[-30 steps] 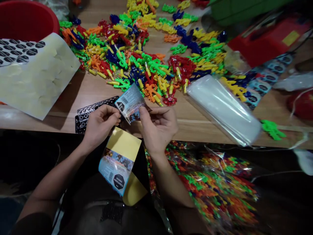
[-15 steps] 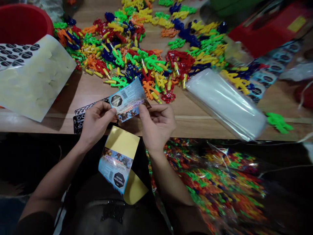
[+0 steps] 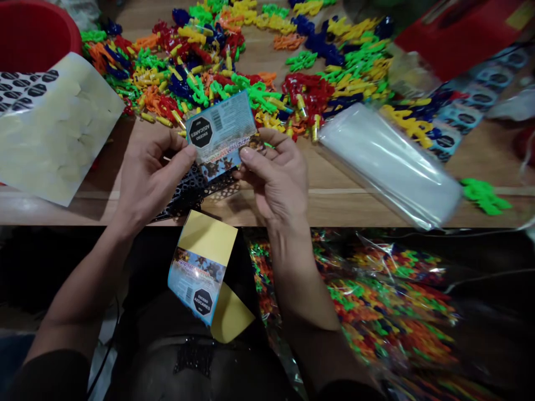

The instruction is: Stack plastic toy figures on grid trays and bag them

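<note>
Both my hands pinch a small blue printed label (image 3: 220,133) above the table edge, and it bears a black octagonal warning mark. My left hand (image 3: 152,172) holds its left end between thumb and fingers. My right hand (image 3: 273,178) grips its right end, where a corner seems to be peeling. Just below my hands lies a black plastic grid piece (image 3: 194,192), partly hidden by them. A matching blue label on yellow backing (image 3: 200,267) rests on my lap.
Several coloured plastic toy pieces (image 3: 209,83) are spread across the wooden table (image 3: 351,209). A stack of clear plastic bags (image 3: 388,164) lies to the right, a sticker sheet (image 3: 54,128) to the left, and a red bucket (image 3: 29,39) behind it. A filled clear bag of toy pieces (image 3: 368,312) sits below the table edge.
My hands have raised the label higher over the table and turned it so its octagon faces up. The black grid piece has shifted under my hands, and the whole scene has slid upward in view.
</note>
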A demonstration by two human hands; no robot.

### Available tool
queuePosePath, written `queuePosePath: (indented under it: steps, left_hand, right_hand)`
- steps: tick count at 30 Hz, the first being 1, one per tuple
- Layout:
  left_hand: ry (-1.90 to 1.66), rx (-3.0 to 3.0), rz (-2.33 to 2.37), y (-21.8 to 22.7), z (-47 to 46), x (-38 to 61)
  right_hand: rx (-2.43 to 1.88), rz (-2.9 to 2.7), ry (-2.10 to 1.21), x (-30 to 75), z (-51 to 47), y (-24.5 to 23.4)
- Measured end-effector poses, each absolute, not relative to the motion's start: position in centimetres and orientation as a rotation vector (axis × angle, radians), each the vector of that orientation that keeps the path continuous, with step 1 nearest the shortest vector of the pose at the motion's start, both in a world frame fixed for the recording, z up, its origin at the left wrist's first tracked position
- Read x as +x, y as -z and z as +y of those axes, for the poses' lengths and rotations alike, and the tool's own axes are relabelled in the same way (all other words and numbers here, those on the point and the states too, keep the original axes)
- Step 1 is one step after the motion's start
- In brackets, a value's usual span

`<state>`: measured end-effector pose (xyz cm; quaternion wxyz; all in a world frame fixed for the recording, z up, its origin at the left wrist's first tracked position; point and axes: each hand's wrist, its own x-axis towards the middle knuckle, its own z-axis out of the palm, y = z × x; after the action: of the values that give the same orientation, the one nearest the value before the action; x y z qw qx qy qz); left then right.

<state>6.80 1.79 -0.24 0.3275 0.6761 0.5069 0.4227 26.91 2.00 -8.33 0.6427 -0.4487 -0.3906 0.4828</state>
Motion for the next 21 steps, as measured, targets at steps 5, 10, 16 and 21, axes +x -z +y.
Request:
queuePosePath:
  steps: [5, 10, 16, 21]
  left_hand:
    - [-1.004, 1.838, 1.445, 2.5, 2.7, 6.2]
    - [-0.952, 1.786, 1.560, 5.4, 3.2, 5.4]
    - [-0.881, 1.914, 1.628, 6.4, 2.7, 5.2]
    - [-0.812, 2.017, 1.635, 6.7, 2.3, 5.2]
  right_hand:
    - [-1.221, -1.127, -0.858, 27.0, 2.1, 10.0]
    - [-1.348, -1.385, -0.515, 27.3, 2.1, 11.6]
    - [-1.364, -1.524, -0.468, 27.5, 2.1, 12.1]
    - [-1.389, -1.552, -0.424, 27.3, 1.9, 12.8]
